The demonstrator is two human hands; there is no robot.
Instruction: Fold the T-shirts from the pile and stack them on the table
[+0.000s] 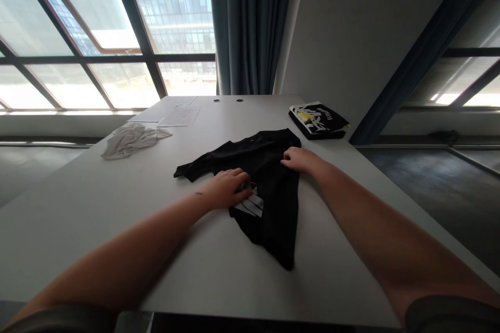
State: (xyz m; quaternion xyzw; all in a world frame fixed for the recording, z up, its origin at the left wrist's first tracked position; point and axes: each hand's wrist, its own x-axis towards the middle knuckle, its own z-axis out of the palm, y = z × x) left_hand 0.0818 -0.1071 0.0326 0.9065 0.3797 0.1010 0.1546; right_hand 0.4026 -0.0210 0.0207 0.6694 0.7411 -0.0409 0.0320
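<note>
A black T-shirt [273, 182] lies crumpled and partly folded on the white table, one sleeve stretched out to the left and a pointed end toward me. A white printed patch with dark lines shows on it near its left side. My left hand [228, 187] is closed on the fabric beside that patch, its fingers curled and the fingertips partly hidden. At the shirt's right edge, my right hand [296, 158] pinches the cloth between thumb and fingers.
A crumpled white cloth [133, 139] lies at the left of the table [117, 203]. Folded black garments [318, 120] with a white and yellow print are stacked at the back right. Paper sheets [179, 115] lie at the back left, near two round holes.
</note>
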